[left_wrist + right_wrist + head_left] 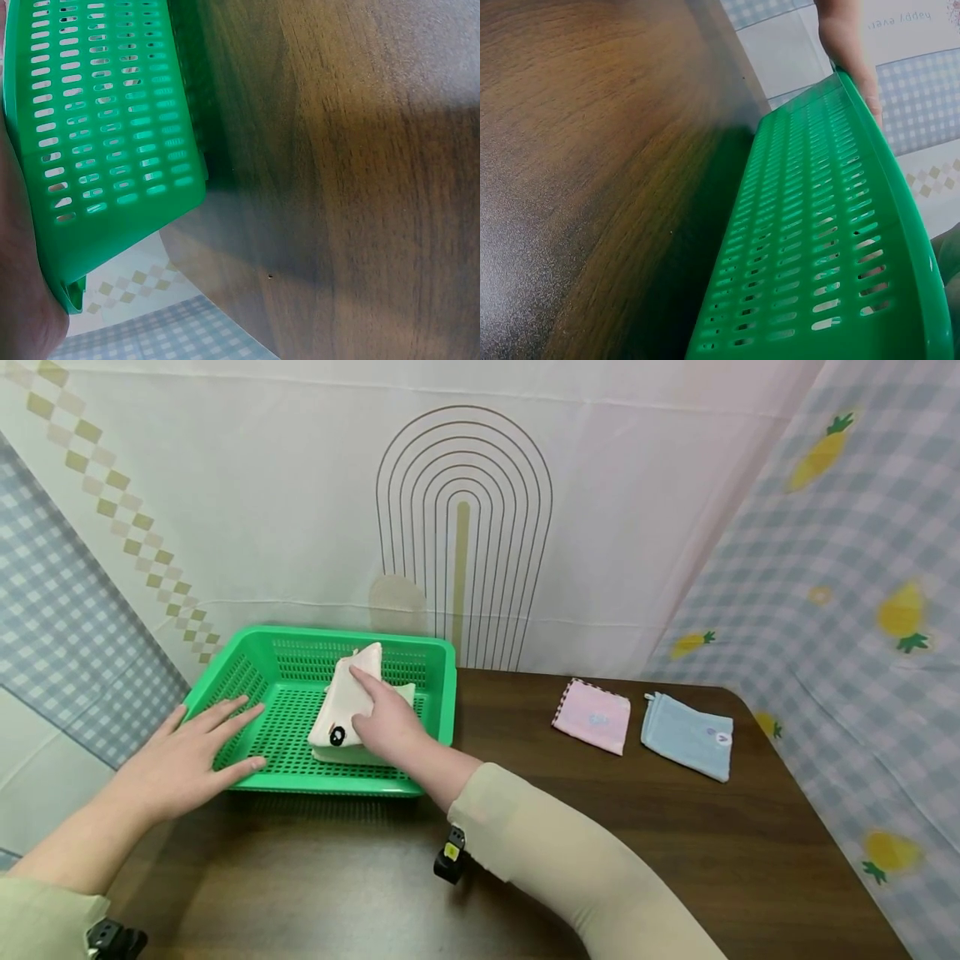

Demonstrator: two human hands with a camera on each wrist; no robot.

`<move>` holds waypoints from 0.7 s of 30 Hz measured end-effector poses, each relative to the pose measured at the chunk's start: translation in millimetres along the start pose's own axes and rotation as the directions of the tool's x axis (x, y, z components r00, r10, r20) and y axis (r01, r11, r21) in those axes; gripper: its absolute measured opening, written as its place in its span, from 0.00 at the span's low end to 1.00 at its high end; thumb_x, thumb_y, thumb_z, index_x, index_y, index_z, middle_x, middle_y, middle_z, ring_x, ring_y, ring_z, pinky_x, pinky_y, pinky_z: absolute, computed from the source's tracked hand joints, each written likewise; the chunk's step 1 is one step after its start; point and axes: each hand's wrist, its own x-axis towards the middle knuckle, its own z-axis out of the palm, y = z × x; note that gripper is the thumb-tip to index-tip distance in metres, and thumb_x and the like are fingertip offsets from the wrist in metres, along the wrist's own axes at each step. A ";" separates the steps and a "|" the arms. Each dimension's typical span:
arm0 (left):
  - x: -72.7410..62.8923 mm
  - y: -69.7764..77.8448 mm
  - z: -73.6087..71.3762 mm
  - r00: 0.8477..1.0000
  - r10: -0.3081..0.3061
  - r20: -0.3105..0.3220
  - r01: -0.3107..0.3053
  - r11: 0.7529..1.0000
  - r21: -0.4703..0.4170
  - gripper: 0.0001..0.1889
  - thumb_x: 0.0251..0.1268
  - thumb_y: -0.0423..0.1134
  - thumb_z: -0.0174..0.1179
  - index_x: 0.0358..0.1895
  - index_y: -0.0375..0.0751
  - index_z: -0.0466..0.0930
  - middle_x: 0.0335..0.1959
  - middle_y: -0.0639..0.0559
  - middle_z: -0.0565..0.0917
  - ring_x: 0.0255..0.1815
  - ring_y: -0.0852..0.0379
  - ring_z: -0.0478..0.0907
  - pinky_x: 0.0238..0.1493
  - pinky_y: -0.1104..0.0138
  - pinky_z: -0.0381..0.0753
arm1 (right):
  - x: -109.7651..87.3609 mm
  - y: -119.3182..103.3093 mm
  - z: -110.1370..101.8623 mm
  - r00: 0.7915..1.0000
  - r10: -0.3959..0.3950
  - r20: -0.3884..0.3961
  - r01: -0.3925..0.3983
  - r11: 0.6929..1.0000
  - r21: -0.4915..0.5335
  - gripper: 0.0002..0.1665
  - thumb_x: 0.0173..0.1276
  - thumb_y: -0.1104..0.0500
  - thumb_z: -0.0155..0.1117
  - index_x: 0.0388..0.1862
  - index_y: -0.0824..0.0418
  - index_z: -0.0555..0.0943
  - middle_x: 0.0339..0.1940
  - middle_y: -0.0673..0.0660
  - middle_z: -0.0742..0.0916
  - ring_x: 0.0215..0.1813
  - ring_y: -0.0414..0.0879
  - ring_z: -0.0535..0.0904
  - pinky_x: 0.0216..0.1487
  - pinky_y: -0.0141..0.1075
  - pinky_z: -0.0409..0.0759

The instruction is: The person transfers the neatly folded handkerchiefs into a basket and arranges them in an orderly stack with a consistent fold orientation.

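The spread left hand (183, 764) rests on the near left corner of the green basket (337, 785); light, steady pressure there should stop it sliding. Inside, right of the middle, lies a white cloth (341, 693). The right hand (390, 722) lays thumb and forefinger apart on it; whether hidden fingers pinch, I cannot tell. Gentle, even pressure would best keep its folds neat. Farther right lie pink (592, 714) and blue cloths (686, 735).

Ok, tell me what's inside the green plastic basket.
In the basket, a folded cream cloth with a black spot sits over more pale fabric, the person's right hand touching it. Most of the lower fabric and part of the basket floor are covered.
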 end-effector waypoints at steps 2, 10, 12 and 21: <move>0.3 0.4 -0.4 1.000 0.001 -0.003 -0.001 1.000 -0.001 0.43 0.68 0.64 0.55 0.81 0.54 0.50 0.77 0.38 0.57 0.75 0.33 0.56 0.75 0.46 0.19 | 0.7 0.1 0.2 1.000 0.004 0.012 -0.004 1.000 -0.001 0.44 0.67 0.67 0.60 0.78 0.38 0.62 0.74 0.50 0.71 0.47 0.44 0.76 0.29 0.32 0.78; 0.8 0.3 0.4 1.000 0.003 -0.007 -0.003 1.000 -0.004 0.43 0.68 0.63 0.56 0.81 0.54 0.50 0.77 0.38 0.57 0.74 0.33 0.57 0.75 0.45 0.21 | 3.5 -0.4 1.3 0.999 0.018 0.045 -0.017 0.999 -0.041 0.45 0.67 0.68 0.60 0.79 0.40 0.60 0.74 0.51 0.71 0.47 0.44 0.75 0.30 0.32 0.77; 0.9 0.2 0.7 1.000 0.003 -0.009 -0.003 1.000 -0.004 0.43 0.68 0.63 0.56 0.81 0.54 0.50 0.77 0.38 0.57 0.74 0.33 0.57 0.75 0.44 0.21 | 3.6 0.0 1.1 0.998 0.027 0.052 -0.024 0.999 -0.047 0.46 0.66 0.68 0.60 0.79 0.40 0.59 0.75 0.51 0.70 0.47 0.44 0.75 0.29 0.32 0.77; 0.0 -0.1 0.5 1.000 0.005 -0.012 -0.005 1.000 0.003 0.43 0.68 0.64 0.56 0.81 0.54 0.50 0.78 0.39 0.56 0.74 0.34 0.57 0.76 0.44 0.24 | 5.9 3.0 1.6 0.989 0.112 0.095 -0.106 0.992 -0.067 0.53 0.65 0.71 0.60 0.81 0.38 0.52 0.80 0.55 0.60 0.18 0.43 0.67 0.18 0.33 0.70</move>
